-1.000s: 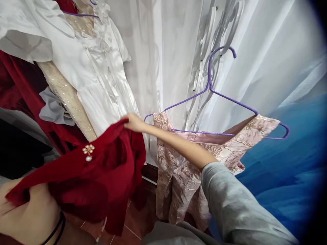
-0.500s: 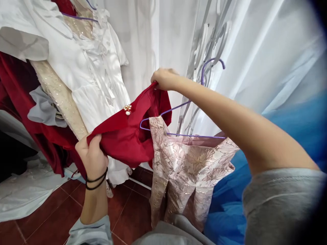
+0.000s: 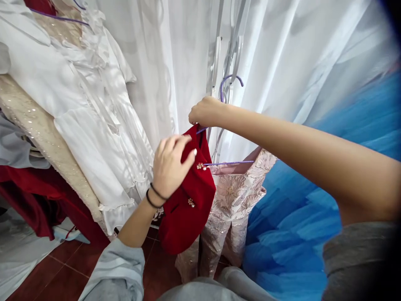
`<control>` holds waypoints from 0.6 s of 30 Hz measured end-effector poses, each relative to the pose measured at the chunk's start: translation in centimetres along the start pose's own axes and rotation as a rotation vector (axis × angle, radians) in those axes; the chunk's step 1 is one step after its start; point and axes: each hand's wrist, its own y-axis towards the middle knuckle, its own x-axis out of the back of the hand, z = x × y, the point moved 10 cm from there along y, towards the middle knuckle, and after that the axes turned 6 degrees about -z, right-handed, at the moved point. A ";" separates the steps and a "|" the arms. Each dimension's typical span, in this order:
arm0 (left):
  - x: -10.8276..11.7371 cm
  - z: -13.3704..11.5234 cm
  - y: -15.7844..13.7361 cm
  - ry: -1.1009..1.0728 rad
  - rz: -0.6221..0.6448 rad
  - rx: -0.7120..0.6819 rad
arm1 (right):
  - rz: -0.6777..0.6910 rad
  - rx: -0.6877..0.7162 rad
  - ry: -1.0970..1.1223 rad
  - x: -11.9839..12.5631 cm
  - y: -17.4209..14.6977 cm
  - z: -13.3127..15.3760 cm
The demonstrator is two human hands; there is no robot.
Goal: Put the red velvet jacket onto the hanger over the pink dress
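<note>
Right hand (image 3: 208, 112): fingers curled together, pinching the top edge of the red garment (image 3: 189, 221); fingertips partly hidden. Left hand (image 3: 171, 165): fingers fanned loosely, thumb held apart, grip not closed; palm side faces the cloth, can't tell if it touches. Garment hangs directly below the right fingers, and to the right of and under the left ones, which overlap its upper left side. Long axis runs near vertical, leaning slightly: narrow end up at the right hand, wide rounded end pointing down and a little left. Two gold-and-pearl ornaments (image 3: 191, 202) on its front, one above the other. Garment covers the left end of the purple hanger (image 3: 230, 162) and part of the pink brocade dress (image 3: 233, 192) on it. Hanger's hook sits by white hooks (image 3: 239, 54), white curtain (image 3: 184, 54) behind. White dress (image 3: 90, 108) and beige sequined garment (image 3: 46, 138) hang at left, blue ruffled fabric (image 3: 291, 225) at right. Below, red tiled floor (image 3: 62, 271); garment hangs above it.
</note>
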 end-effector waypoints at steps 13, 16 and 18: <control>-5.4 1.2 2.3 0.381 0.166 0.063 | -0.431 -0.115 0.518 12.1 -14.8 -1.1; -6.0 2.5 3.0 0.369 0.196 0.106 | -0.925 -0.545 0.446 12.9 -25.4 -10.4; -6.4 3.2 3.5 0.351 0.202 0.122 | -0.834 -0.763 0.430 8.3 -29.5 -14.3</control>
